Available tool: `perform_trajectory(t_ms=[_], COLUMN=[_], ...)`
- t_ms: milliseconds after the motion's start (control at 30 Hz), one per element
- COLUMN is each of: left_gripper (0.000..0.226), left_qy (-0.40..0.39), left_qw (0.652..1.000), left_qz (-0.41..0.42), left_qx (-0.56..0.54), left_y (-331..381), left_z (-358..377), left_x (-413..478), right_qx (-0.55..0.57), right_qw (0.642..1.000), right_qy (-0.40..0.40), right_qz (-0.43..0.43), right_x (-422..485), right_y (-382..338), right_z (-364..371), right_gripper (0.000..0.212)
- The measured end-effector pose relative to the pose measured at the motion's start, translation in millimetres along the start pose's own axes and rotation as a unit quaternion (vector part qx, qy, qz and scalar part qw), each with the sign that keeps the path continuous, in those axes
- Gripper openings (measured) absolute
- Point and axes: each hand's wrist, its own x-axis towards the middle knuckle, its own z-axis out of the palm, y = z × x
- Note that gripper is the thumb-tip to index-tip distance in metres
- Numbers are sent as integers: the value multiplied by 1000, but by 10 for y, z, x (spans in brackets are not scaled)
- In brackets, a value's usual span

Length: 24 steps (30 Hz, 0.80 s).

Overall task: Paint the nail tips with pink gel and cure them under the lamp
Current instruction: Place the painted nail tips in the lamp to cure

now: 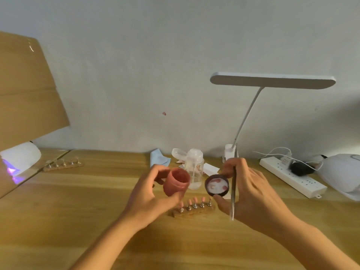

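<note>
My left hand (146, 193) grips a small pink gel jar (176, 182), open at the top and tilted toward the right. My right hand (251, 189) pinches the jar's dark lid (216, 185), its white inside smeared with pink, and also holds a thin metal brush handle (233, 193) that points down. Both hands hover above a wooden strip (192, 210) carrying several pink nail tips on small stands. A white curing lamp (19, 158) glows purple at the far left of the table.
A second strip of clear tips (63, 165) lies near the curing lamp, below a cardboard box (27, 90). A clear pump bottle (194, 168) stands behind the jar. A white desk lamp (272, 81), a power strip (292, 176) and a white device (344, 174) stand right.
</note>
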Motion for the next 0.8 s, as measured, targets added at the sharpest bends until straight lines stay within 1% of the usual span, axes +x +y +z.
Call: perform_trajectory(t_ms=[33,100,200,267,333,433,467,533,633,700,733,800], left_gripper=[53,50,47,47,45,45,44,39,30,35,39,45], left_qy=[-22,-32,-46,-84,-124,-178,-179,-151,-74,-16,8,43], left_qw=[999,998,997,994,990,981,981,984,987,982,979,973], left_qz=[27,61,62,58,57,56,59,85,143,174,184,190], left_qx=[5,-1,-30,-30,-32,-45,-47,-38,11,68,92,122], left_y=[85,204,312,374,435,520,546,589,634,617,595,545], left_z=[32,91,129,194,263,363,390,447,535,572,592,633], left_x=[-63,-152,-228,-265,-278,-297,-307,-325,-343,-345,-348,-358], right_qx=[17,82,180,264,335,380,377,350,289,227,194,130], right_qw=[1000,995,976,948,922,903,903,913,938,957,965,977], right_qy=[-19,-54,-104,-141,-154,-147,-148,-152,-131,-117,-109,-77], right_qz=[-10,-5,65,107,122,138,142,145,139,136,137,149], right_x=[49,117,89,-8,-97,-235,-261,-268,-204,-155,-142,-133], right_y=[-53,-99,-64,-48,-66,-58,-42,-19,24,31,17,-23], right_z=[-46,-157,-346,-420,-452,-501,-516,-534,-519,-477,-442,-332], right_gripper=[62,63,63,61,59,57,55,47,34,29,32,49])
